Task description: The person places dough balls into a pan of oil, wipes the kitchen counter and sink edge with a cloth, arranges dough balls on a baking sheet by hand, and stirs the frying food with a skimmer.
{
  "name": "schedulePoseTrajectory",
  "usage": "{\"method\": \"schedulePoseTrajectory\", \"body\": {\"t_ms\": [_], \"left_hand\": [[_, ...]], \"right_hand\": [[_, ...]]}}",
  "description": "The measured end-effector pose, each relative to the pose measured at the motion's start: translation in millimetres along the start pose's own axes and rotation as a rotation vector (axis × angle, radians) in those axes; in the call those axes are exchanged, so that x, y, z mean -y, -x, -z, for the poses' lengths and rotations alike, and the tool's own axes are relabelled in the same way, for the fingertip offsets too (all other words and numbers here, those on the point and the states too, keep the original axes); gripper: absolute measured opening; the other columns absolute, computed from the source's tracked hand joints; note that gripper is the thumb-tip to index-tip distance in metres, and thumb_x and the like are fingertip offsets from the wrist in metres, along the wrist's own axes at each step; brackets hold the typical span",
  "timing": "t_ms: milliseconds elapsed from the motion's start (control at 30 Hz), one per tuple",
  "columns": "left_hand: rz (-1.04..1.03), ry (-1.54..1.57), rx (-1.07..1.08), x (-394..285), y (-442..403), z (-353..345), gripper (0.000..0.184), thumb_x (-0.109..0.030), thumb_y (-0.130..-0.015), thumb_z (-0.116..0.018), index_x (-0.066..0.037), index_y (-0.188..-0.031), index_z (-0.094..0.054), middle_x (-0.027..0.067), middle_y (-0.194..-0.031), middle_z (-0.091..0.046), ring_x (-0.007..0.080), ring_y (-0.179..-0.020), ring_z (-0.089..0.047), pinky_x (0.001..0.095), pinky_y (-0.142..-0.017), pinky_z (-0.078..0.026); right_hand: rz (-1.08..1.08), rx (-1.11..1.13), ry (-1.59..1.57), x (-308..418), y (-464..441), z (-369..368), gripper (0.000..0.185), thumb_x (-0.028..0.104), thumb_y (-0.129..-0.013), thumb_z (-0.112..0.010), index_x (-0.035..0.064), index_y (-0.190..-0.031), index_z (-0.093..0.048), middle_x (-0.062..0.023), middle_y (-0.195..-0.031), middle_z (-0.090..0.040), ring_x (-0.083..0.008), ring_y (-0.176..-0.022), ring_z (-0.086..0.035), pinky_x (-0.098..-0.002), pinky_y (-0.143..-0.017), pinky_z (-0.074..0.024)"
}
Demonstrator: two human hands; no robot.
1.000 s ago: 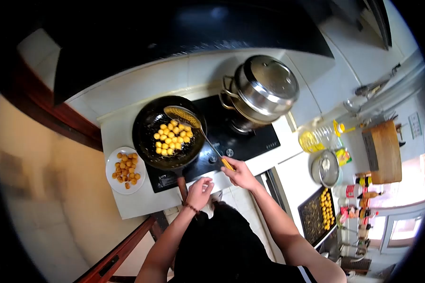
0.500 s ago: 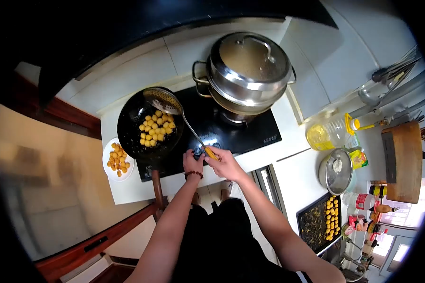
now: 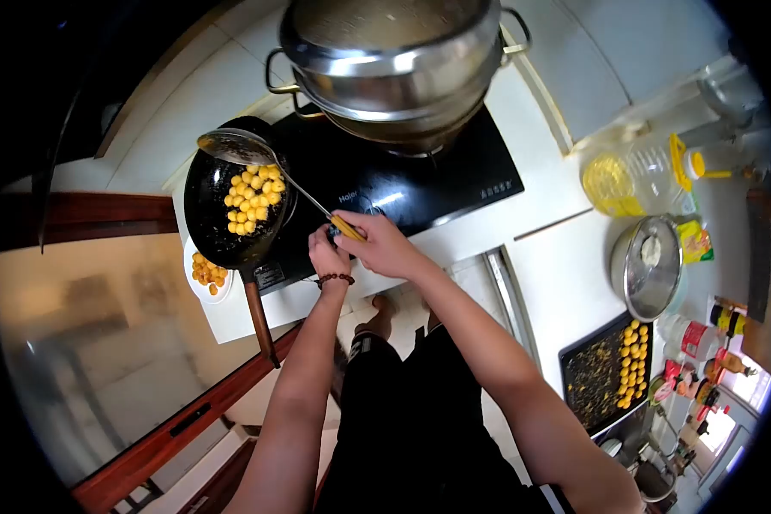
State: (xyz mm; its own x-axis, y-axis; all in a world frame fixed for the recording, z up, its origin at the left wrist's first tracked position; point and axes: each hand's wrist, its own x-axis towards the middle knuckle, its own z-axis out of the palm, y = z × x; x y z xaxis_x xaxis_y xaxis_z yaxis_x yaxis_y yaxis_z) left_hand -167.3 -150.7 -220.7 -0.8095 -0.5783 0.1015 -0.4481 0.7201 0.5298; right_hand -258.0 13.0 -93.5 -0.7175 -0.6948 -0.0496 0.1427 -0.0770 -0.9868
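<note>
My right hand (image 3: pixel 377 247) is closed around the yellow handle of a skimmer (image 3: pixel 240 147), whose perforated metal bowl sits over the far side of a black wok (image 3: pixel 207 218). Round yellow balls (image 3: pixel 253 199) lie in a cluster in the wok. Close beside it, my left hand (image 3: pixel 325 254), with a bead bracelet at the wrist, has its fingers closed on a control knob (image 3: pixel 333 233) at the front of the black cooktop (image 3: pixel 317 167). The knob is mostly covered by the fingers. A white plate (image 3: pixel 223 295) of browned balls sits partly under the wok's near left side.
A large steel steamer pot (image 3: pixel 394 81) stands on the back burner. Along the right counter are an oil bottle (image 3: pixel 630 180), a steel bowl (image 3: pixel 625 265) and a dark tray (image 3: pixel 587 377) with rows of yellow balls. The wok's wooden handle (image 3: pixel 258 317) juts past the counter edge.
The whole view has shifted and moved closer to the cooktop. The skimmer bowl now appears more edge-on over the wok. Both hands keep their holds.
</note>
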Motion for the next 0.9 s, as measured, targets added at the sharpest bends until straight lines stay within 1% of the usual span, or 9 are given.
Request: {"method": "schedulePoseTrajectory", "body": {"t_ms": [33,67,100,167,200,333,600,767,900], "left_hand": [[-0.006,-0.021,0.026,4.2,2.6,0.6,0.037,-0.004,-0.085,-0.069,0.003,-0.121,-0.065,0.0246,-0.115,-0.065,0.0435,-0.104,-0.066,0.0476,-0.091,-0.054],[-0.046,-0.018,0.04,4.5,3.3,1.7,0.037,-0.005,-0.087,-0.068,0.003,-0.122,-0.065,0.0248,-0.115,-0.065,0.0435,-0.104,-0.066,0.0477,-0.091,-0.054],[-0.087,-0.011,0.05,3.5,2.0,2.4,0.037,-0.006,-0.088,-0.066,0.003,-0.124,-0.064,0.025,-0.115,-0.064,0.0434,-0.104,-0.066,0.0478,-0.091,-0.054],[-0.144,-0.061,0.08,8.7,3.5,4.0,0.037,-0.008,-0.09,-0.064,0.002,-0.126,-0.063,0.0251,-0.115,-0.063,0.0433,-0.103,-0.065,0.0478,-0.09,-0.054],[-0.157,-0.023,0.075,10.0,1.4,3.7,0.036,-0.008,-0.091,-0.064,0.002,-0.125,-0.063,0.0249,-0.114,-0.063,0.0429,-0.103,-0.065,0.0479,-0.091,-0.054],[-0.141,-0.027,0.088,-1.4,2.1,2.3,0.033,-0.014,-0.091,-0.066,0.001,-0.121,-0.065,0.0225,-0.112,-0.065,0.0407,-0.102,-0.065,0.0461,-0.09,-0.054],[-0.058,-0.069,0.162,2.2,-0.8,0.7,0.033,-0.022,-0.096,-0.067,-0.003,-0.122,-0.064,0.0157,-0.117,-0.068,0.0316,-0.11,-0.068,0.0417,-0.09,-0.054],[-0.118,0.033,0.205,0.7,-2.3,3.3,0.033,-0.021,-0.099,-0.063,-0.004,-0.128,-0.062,0.0159,-0.123,-0.069,0.0293,-0.114,-0.068,0.0411,-0.091,-0.054],[0.005,-0.079,0.293,-13.0,-4.3,12.0,0.038,-0.026,-0.099,-0.063,-0.005,-0.131,-0.06,0.0169,-0.125,-0.069,0.0307,-0.116,-0.067,0.0416,-0.092,-0.053]], "right_hand": [[0.081,-0.015,0.012,-9.3,0.8,1.0,0.049,0.012,-0.098,-0.066,-0.0007,-0.143,-0.055,-0.0003,-0.081,-0.061,-0.0072,-0.061,-0.047,-0.0244,-0.056,-0.0431],[-0.017,0.035,-0.004,8.7,4.1,9.9,0.048,0.013,-0.096,-0.067,-0.0037,-0.14,-0.056,-0.0053,-0.088,-0.066,-0.0101,-0.069,-0.055,-0.027,-0.065,-0.0482],[-0.023,0.017,-0.025,3.8,2.3,14.8,0.048,0.013,-0.096,-0.067,-0.0037,-0.14,-0.056,-0.0053,-0.088,-0.066,-0.0101,-0.069,-0.055,-0.027,-0.065,-0.0482],[0.115,0.004,0.041,-8.4,-0.3,16.1,0.046,0.015,-0.095,-0.067,-0.0042,-0.137,-0.058,-0.0101,-0.091,-0.07,-0.0135,-0.074,-0.061,-0.0301,-0.071,-0.051],[0.129,-0.03,0.026,-13.2,-0.1,15.9,0.044,0.016,-0.095,-0.067,-0.0048,-0.133,-0.06,-0.0152,-0.095,-0.073,-0.019,-0.079,-0.066,-0.033,-0.076,-0.0522],[0.095,-0.037,0.003,-13.9,3.8,24.3,0.043,0.017,-0.095,-0.067,-0.0053,-0.131,-0.061,-0.0212,-0.1,-0.073,-0.026,-0.085,-0.07,-0.0348,-0.079,-0.0531],[0.049,-0.059,-0.049,-20.3,11.1,26.5,0.049,0.016,-0.095,-0.067,-0.0046,-0.138,-0.057,-0.0265,-0.112,-0.072,-0.0344,-0.103,-0.072,-0.0375,-0.09,-0.0542],[0.061,-0.05,-0.054,-19.1,12.4,29.0,0.049,0.016,-0.095,-0.067,-0.0049,-0.138,-0.058,-0.0279,-0.112,-0.071,-0.0373,-0.103,-0.072,-0.0383,-0.09,-0.0543],[0.078,-0.075,-0.05,-21.2,10.5,27.4,0.047,0.014,-0.095,-0.067,-0.0047,-0.137,-0.058,-0.0288,-0.112,-0.071,-0.038,-0.104,-0.072,-0.0392,-0.09,-0.0543]]}}
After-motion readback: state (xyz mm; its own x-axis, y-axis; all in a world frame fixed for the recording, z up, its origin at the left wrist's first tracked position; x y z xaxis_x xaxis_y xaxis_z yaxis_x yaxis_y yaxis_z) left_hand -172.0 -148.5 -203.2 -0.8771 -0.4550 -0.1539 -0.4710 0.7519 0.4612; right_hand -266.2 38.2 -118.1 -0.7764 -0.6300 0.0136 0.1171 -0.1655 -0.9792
